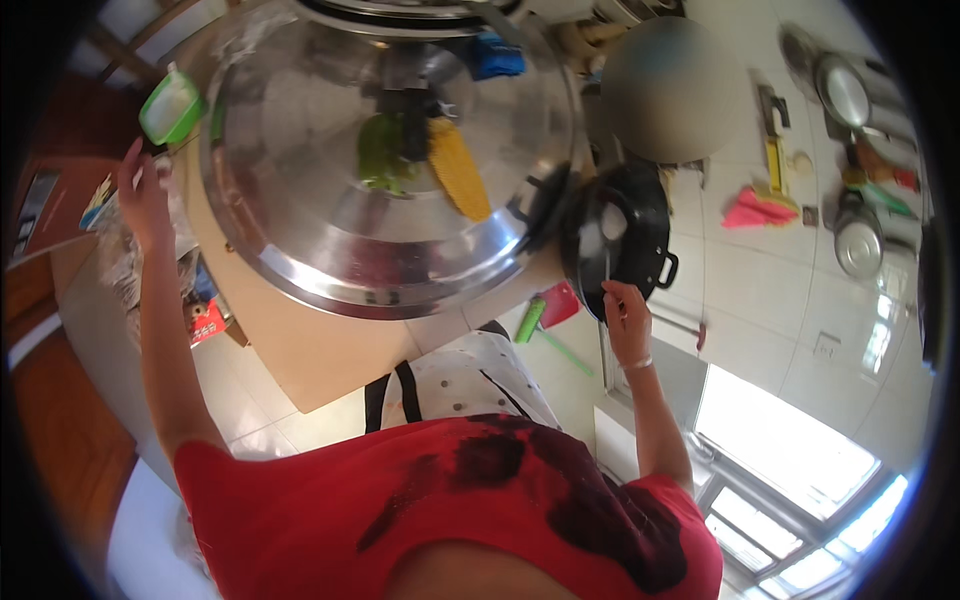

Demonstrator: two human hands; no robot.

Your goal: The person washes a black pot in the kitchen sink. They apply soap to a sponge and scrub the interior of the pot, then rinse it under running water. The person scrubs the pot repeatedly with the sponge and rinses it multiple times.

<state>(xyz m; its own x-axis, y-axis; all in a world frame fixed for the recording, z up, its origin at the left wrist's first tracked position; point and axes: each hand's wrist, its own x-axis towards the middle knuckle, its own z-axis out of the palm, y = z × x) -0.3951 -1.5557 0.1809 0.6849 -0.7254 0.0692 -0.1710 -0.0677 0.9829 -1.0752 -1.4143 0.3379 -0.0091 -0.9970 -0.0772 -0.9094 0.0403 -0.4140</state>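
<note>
My right hand [628,319] pinches the thin handle of a spoon or ladle [613,225], whose pale round bowl is over a black pot [645,195] with a loop handle. Out to the left, my left hand [146,199] is raised with its fingers apart, and I see nothing held in it. Just beyond those fingertips is a green container [180,129] with white contents. Between my arms stands a large round stainless-steel tray or lid [337,255]. A yellow ridged thing like an ear of corn [459,172] and a blurred green vegetable [381,154] appear on its shiny surface.
A blue packet [499,56] and a pot rim [405,21] are at the far side. Several pans [844,90], a cleaver [766,112] and a pink cloth [757,208] are along the tiled wall. Plastic bags [124,255] lie left; a green brush [531,319] is low down.
</note>
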